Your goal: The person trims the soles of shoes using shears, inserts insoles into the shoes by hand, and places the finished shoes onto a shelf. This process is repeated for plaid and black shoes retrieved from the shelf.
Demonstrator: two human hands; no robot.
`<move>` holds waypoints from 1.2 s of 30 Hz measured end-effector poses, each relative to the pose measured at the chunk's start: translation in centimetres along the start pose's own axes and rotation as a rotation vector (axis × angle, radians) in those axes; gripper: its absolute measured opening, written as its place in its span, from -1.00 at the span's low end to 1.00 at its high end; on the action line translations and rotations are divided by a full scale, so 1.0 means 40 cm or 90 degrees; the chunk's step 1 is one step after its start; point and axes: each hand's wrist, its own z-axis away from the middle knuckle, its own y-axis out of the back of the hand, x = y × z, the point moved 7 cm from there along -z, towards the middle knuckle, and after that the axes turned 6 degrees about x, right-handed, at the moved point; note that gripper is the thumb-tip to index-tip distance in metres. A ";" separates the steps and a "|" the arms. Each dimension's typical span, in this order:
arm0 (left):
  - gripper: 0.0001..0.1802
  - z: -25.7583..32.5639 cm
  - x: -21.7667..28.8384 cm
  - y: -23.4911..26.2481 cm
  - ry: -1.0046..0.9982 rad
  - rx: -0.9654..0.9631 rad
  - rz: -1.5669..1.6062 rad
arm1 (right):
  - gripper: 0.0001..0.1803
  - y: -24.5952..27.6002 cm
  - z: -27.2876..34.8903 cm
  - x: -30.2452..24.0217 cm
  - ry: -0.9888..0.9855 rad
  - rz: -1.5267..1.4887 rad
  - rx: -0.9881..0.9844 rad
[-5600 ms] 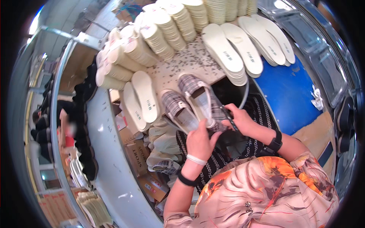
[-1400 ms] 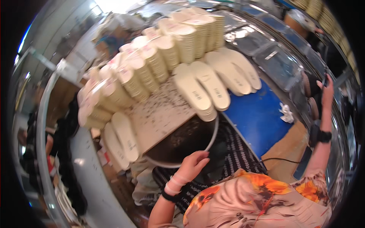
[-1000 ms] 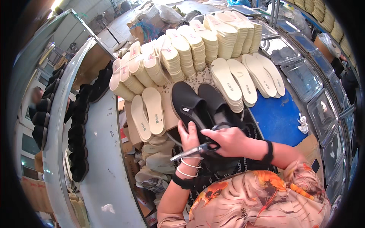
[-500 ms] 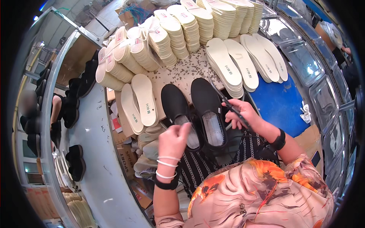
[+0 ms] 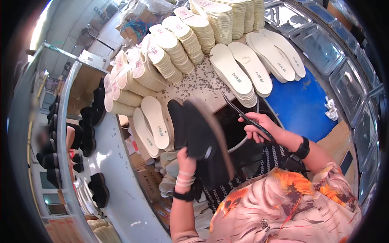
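Observation:
My left hand [image 5: 187, 164] is closed on a pair of black slip-on shoes [image 5: 198, 133], gripping them at the heel end. The shoes are turned onto their sides, with a brownish sole edge facing right; motion blurs them and their insides are hidden. In my right hand [image 5: 261, 127] is a long, dark, pointed tool [image 5: 235, 106], perhaps tweezers or scissors. Its tip points up and left, apart from the shoes. Near the shoes' left side lie two cream insoles [image 5: 156, 121], one overlapping the other. More cream insoles [image 5: 233, 75] are stacked beyond the tool's tip.
Tall stacks of cream insoles [image 5: 170, 44] line the back of the board [image 5: 190, 87], which is strewn with small dark bits. A blue surface [image 5: 300, 105] and clear plastic trays [image 5: 318, 44] are at right. On the left, black shoes [image 5: 97, 188] stand along a grey-blue table [image 5: 125, 194].
My left hand has taken hold of both shoes, which were lying soles down, and tipped them up leftward. A dark surface now shows where they lay. My right hand keeps the tool.

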 end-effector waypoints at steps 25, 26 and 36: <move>-0.59 0.184 0.112 0.226 -0.111 -0.339 -0.118 | -0.42 -0.144 0.061 -0.203 0.354 0.717 -0.179; -0.59 0.180 0.116 0.221 -0.107 -0.342 -0.119 | -0.44 -0.137 0.062 -0.198 0.342 0.707 -0.188; -0.60 0.146 0.122 0.174 -0.120 -0.390 -0.185 | -0.52 -0.067 0.050 -0.149 0.316 0.698 -0.170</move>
